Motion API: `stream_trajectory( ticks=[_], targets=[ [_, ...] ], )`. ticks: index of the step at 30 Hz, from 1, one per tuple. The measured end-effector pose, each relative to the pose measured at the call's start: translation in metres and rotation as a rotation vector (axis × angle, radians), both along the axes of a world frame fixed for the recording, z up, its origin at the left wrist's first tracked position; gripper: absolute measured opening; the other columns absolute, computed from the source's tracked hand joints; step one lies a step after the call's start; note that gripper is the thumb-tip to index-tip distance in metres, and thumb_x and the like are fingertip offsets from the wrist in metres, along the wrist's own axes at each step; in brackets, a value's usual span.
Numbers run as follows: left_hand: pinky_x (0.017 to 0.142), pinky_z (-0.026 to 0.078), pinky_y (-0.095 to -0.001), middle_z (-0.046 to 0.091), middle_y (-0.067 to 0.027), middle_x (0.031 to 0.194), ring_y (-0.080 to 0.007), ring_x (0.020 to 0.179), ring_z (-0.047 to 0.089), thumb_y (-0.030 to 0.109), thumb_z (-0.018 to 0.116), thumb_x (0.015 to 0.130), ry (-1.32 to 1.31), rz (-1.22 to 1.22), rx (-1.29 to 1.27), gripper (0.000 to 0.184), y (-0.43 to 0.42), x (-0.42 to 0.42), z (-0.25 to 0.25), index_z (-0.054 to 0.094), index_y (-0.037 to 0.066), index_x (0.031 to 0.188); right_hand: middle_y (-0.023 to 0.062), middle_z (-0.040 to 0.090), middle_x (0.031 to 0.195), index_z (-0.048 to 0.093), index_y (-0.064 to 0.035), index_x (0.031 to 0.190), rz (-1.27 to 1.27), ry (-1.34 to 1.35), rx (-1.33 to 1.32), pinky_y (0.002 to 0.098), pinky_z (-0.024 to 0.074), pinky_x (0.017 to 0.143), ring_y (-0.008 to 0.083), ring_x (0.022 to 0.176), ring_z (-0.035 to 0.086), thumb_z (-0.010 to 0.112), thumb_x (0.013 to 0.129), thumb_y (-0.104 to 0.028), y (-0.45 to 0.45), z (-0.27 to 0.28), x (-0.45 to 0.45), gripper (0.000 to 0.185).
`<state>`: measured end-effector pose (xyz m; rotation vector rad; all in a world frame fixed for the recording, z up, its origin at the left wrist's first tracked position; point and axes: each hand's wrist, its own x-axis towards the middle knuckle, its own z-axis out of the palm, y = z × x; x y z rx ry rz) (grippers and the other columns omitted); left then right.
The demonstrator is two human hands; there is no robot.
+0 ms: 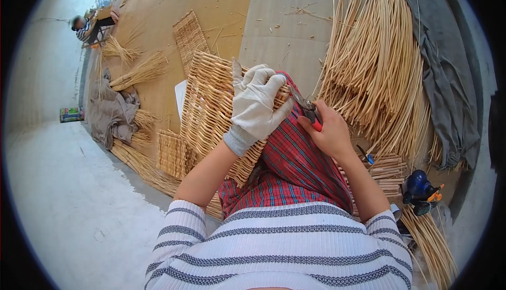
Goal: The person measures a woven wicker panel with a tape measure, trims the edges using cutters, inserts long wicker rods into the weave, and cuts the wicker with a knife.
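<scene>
On my lap rests a woven wicker panel (203, 100), tilted across a red plaid cloth (303, 155). My left hand (259, 103), in a white knit glove, is closed over the panel's right edge, with its fingers curled around the rim. Pruning shears (308, 109) with red and black handles are in my bare right hand (331, 132). Their metal jaws point up and left, at the panel's edge just beside my gloved fingers. Whether the blades touch a wicker end I cannot tell.
A large bundle of willow rods (374, 63) lies at the right, partly over a grey cloth (448, 95). Another woven panel (191, 37) lies ahead. A blue power tool (418, 184) sits at lower right. Far left, another person (87, 29) sits near loose bundles (139, 71).
</scene>
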<state>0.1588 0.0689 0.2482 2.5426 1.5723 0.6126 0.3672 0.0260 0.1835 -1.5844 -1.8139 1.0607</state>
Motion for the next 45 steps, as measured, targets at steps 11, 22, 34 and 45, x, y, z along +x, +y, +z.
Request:
stream_trajectory(
  ticks=[11, 22, 34, 45],
  targets=[
    [0.122, 0.011, -0.0644, 0.06, -0.0113, 0.112, -0.0365, 0.122, 0.055, 0.038, 0.077, 0.08, 0.003, 0.01, -0.004, 0.046, -0.001, 0.0, 0.0, 0.064, 0.01, 0.114, 0.0132, 0.066, 0.08, 0.058, -0.0065, 0.1, -0.001, -0.082, 0.087, 0.0507, 0.0516, 0.07, 0.0385, 0.079, 0.068, 0.069, 0.093, -0.047, -0.001, -0.004, -0.002, 0.042],
    [0.12, 0.032, -0.0444, 0.055, -0.0142, 0.147, -0.0299, 0.138, 0.05, 0.039, 0.07, 0.094, -0.605, 0.102, -0.029, 0.065, 0.006, -0.054, 0.014, 0.051, 0.004, 0.146, 0.0016, 0.052, 0.063, 0.061, -0.0056, 0.098, -0.155, 0.334, -0.196, 0.0362, 0.0418, 0.056, 0.0163, 0.057, 0.054, 0.071, 0.097, -0.039, -0.008, -0.032, 0.011, 0.035],
    [0.106, 0.046, -0.0302, 0.063, -0.0127, 0.134, -0.0172, 0.118, 0.06, 0.0, 0.056, 0.1, -0.286, 0.492, 0.188, 0.04, -0.082, -0.192, 0.182, 0.056, 0.0, 0.14, -0.0068, 0.052, 0.073, 0.063, -0.0069, 0.097, -0.192, 0.681, -0.47, 0.0231, 0.0358, 0.06, 0.0042, 0.064, 0.045, 0.066, 0.102, -0.025, -0.034, -0.046, 0.011, 0.019],
    [0.07, 0.051, -0.0445, 0.06, -0.0087, 0.088, -0.0283, 0.076, 0.061, 0.03, 0.078, 0.084, 0.148, 0.113, -0.345, 0.058, -0.126, -0.018, 0.043, 0.062, 0.015, 0.139, 0.0056, 0.059, 0.066, 0.062, -0.0048, 0.102, -0.119, 0.286, -0.182, 0.0336, 0.0451, 0.062, 0.0165, 0.063, 0.059, 0.069, 0.098, -0.035, -0.039, -0.027, 0.02, 0.031]
  ],
)
